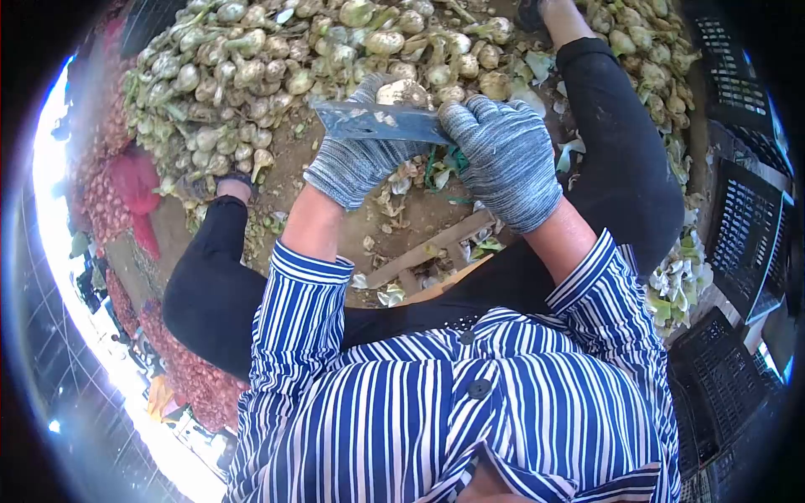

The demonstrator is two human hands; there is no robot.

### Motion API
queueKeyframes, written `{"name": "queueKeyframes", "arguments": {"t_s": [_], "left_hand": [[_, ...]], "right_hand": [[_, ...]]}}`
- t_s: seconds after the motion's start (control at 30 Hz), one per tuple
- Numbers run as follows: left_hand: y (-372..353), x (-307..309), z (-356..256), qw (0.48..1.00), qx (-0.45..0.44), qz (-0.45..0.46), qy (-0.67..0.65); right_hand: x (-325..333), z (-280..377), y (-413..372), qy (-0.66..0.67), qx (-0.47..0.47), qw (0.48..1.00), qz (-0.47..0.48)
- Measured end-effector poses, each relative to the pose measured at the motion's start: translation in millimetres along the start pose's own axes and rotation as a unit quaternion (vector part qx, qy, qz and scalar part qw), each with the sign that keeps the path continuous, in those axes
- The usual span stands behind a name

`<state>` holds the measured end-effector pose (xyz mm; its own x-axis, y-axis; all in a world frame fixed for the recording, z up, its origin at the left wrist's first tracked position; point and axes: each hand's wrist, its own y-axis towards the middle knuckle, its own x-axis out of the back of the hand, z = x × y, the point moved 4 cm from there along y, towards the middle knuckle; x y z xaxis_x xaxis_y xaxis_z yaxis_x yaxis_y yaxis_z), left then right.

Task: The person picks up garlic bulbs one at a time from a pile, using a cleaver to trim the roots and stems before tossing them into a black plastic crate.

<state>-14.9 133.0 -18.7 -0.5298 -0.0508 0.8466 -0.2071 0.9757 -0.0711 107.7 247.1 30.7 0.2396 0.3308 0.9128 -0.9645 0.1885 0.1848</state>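
Observation:
My left hand [369, 155], in a grey knitted glove, is closed around a pale, soil-stained garlic bulb [404, 94] that shows above the blade. A wide, dark blade of a knife [381, 122] lies crosswise in front of the bulb and covers part of my left fingers. Its handle end runs into my right hand [503, 159], gloved alike, with the fingers wrapped round it. Just below the knife, green string [444, 168] shows between the two hands.
A heap of garlic with stems [243, 75] spreads ahead, between and beyond my feet. Pieces of wood [432, 251] and loose skins lie on the soil below my hands. Red mesh sacks [189, 369] stand at left, black plastic crates [738, 235] at right.

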Motion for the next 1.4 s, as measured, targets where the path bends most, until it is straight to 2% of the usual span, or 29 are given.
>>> {"name": "queueKeyframes", "arguments": {"t_s": [0.07, 0.13, 0.23, 0.27, 0.33, 0.37, 0.43, 0.47, 0.53, 0.57, 0.6, 0.63, 0.7, 0.73, 0.83, 0.87, 0.9, 0.97, 1.0, 1.07, 1.1, 1.13, 1.17, 1.2, 1.23, 1.3, 1.37, 1.4], "left_hand": [[-6, 10, -13, 0.972, -0.114, -0.036, 0.203], [-7, 9, -8, 0.996, -0.032, -0.077, -0.031], [-10, 10, -3, 0.974, 0.07, -0.008, -0.214], [-15, 10, 0, 0.975, 0.044, -0.026, -0.215], [-15, 19, -3, 0.926, 0.147, -0.051, -0.343], [-16, 23, -7, 0.845, 0.269, -0.054, -0.459], [-23, 27, -27, 0.756, 0.321, -0.074, -0.566], [-25, 32, -38, 0.774, 0.258, -0.094, -0.57], [-24, 42, -45, 0.896, 0.122, -0.09, -0.416], [-21, 45, -45, 0.967, 0.045, -0.063, -0.243], [-25, 45, -43, 0.974, 0.042, -0.061, -0.216], [-29, 47, -43, 0.979, 0.04, -0.06, -0.189], [-40, 70, -48, 0.88, 0.179, -0.109, -0.426], [-48, 73, -41, 0.858, 0.207, -0.143, -0.448], [-57, 72, -14, 0.852, 0.234, -0.172, -0.437], [-58, 69, -6, 0.833, 0.235, -0.186, -0.466], [-57, 67, -7, 0.796, 0.23, -0.216, -0.516], [-57, 59, 11, 0.814, 0.218, -0.23, -0.487], [-57, 51, 10, 0.772, 0.19, -0.243, -0.556], [-50, 33, -2, 0.671, 0.129, -0.262, -0.681], [-49, 29, -9, 0.648, 0.132, -0.266, -0.701], [-48, 27, -17, 0.625, 0.136, -0.27, -0.72], [-46, 28, -22, 0.602, 0.14, -0.272, -0.738], [-36, 38, -24, 0.527, 0.049, -0.222, -0.819], [-35, 56, -35, 0.519, 0.041, -0.246, -0.818], [-40, 59, -17, 0.516, 0.052, -0.263, -0.814], [-48, 46, -3, 0.461, 0.103, -0.265, -0.841], [-48, 38, 1, 0.434, 0.132, -0.258, -0.853]], "right_hand": [[0, 5, 0, -0.002, 0.005, 1.0, -0.007], [0, 7, 0, 0.002, 0.016, 1.0, -0.023], [1, 8, -1, 0.012, 0.023, 0.999, -0.047], [1, 7, -1, 0.011, 0.029, 0.998, -0.061], [-1, 2, -1, 0.01, 0.046, 0.995, -0.087], [-3, -2, 0, 0.013, 0.059, 0.993, -0.102], [-6, -7, 0, 0.022, 0.085, 0.988, -0.13], [-4, -6, 0, 0.026, 0.08, 0.989, -0.12], [-9, -6, 0, 0.031, 0.09, 0.987, -0.128], [-11, -7, 0, 0.032, 0.094, 0.986, -0.133], [-11, -8, 2, 0.018, 0.081, 0.993, -0.089], [-17, -25, 2, 0.011, 0.03, 0.996, -0.084], [-29, -60, 5, 0.0, -0.07, 0.995, -0.075], [-27, -57, 7, -0.05, -0.104, 0.991, -0.069], [-28, -22, 7, 0.053, -0.089, 0.986, -0.128], [-27, -10, 2, 0.13, -0.139, 0.979, -0.078], [-30, -3, -5, 0.172, -0.17, 0.968, -0.074], [-36, 3, -15, 0.253, -0.23, 0.937, -0.068], [-37, 5, -15, 0.332, -0.252, 0.908, -0.048], [-23, 16, -10, 0.333, -0.235, 0.909, -0.085], [-14, 20, -8, 0.333, -0.226, 0.91, -0.103], [-7, 23, -5, 0.309, -0.236, 0.919, -0.064], [-27, 18, -13, 0.293, -0.246, 0.923, -0.039], [-61, 9, -26, 0.278, -0.255, 0.926, -0.013], [-78, 1, -27, 0.26, -0.258, 0.931, 0.007], [-62, 3, -25, 0.312, -0.272, 0.91, -0.01], [-46, -3, -24, 0.365, -0.3, 0.88, -0.044], [-44, -7, -23, 0.397, -0.271, 0.873, -0.085]]}}
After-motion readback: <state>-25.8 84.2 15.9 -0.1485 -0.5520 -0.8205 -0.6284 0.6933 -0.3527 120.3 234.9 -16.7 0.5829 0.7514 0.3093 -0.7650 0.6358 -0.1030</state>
